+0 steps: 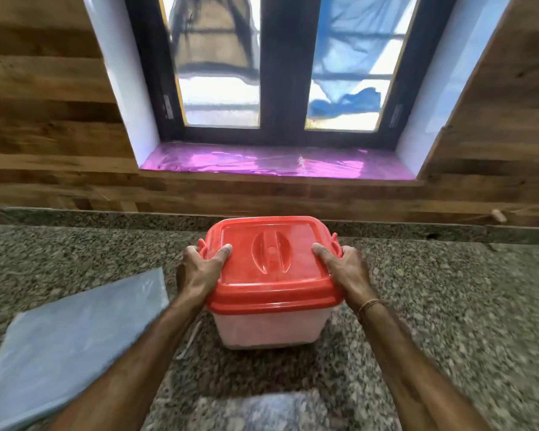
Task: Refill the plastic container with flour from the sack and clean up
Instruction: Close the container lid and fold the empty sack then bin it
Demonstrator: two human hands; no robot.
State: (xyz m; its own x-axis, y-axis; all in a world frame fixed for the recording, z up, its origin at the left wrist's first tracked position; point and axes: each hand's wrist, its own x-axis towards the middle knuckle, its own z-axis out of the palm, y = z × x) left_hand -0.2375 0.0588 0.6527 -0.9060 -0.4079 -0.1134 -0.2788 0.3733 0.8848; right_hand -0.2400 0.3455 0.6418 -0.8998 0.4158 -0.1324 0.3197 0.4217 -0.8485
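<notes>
Head view shows the left hand (199, 269) and right hand (343, 269) gripping the lidded plastic container (269, 325) at frame centre on the table (448, 306); an unlatched red lid (271, 265) could spill flour.

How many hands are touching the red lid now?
2: the left hand grips the left edge of the red lid, the right hand its right edge. None looks hidden.
</notes>
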